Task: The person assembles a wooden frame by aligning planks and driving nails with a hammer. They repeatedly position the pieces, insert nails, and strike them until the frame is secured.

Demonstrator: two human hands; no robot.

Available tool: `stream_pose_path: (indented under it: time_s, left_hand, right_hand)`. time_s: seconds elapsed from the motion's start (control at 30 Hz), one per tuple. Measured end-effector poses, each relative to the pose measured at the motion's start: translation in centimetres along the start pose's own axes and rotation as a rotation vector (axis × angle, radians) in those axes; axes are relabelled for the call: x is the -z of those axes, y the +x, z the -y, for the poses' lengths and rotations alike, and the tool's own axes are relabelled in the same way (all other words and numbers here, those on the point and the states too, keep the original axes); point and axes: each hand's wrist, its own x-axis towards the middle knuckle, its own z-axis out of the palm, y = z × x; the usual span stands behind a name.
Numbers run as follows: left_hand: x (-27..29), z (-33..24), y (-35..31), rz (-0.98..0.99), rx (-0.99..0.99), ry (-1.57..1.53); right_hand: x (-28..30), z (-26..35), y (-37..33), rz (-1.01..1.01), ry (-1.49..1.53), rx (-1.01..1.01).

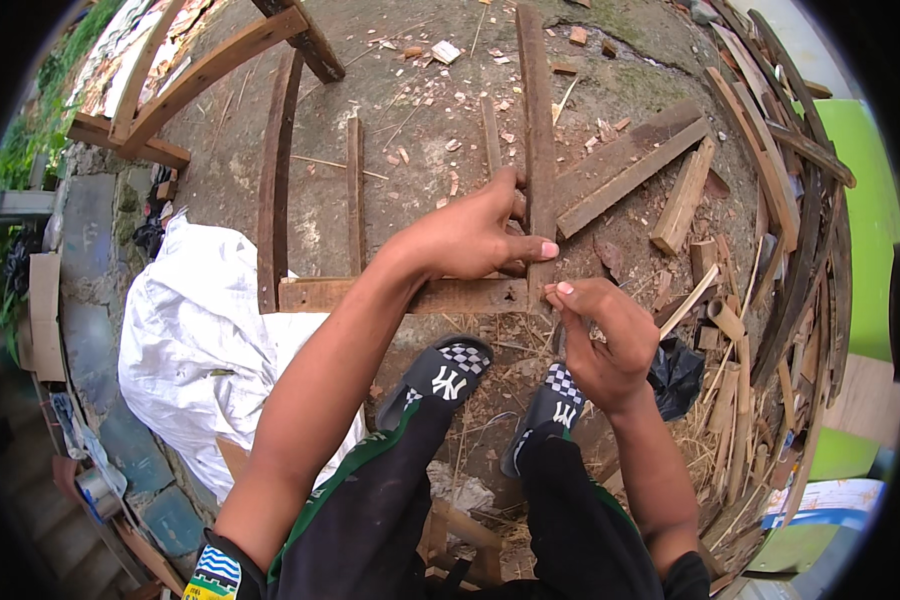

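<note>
Rough ground with wood scraps around. On it, a wooden frame, already laid in shape but perhaps still to be fixed at the near right corner. Around the right post, a curled left hand; at the corner, a narrowly pinching right hand. Cannot tell about any small thing between fingertips. On dark sandals, readable white lettering.

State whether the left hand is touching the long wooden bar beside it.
Touching: in the head view, the left hand rests its thumb across the long wooden bar.
</note>
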Motion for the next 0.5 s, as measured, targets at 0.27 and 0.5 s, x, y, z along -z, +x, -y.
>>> stream_pose_path:
  time_s: [0.27,0.5]
  left_hand:
    - [-0.11,0.37,0.07,0.012,0.005,-0.052]
    - [-0.22,-0.08,-0.29,0.032,0.026,-0.063]
  right_hand:
    - [0.30,-0.15,-0.10,0.043,0.023,-0.017]
    - [0.42,-0.13,0.40,0.105,0.006,0.032]
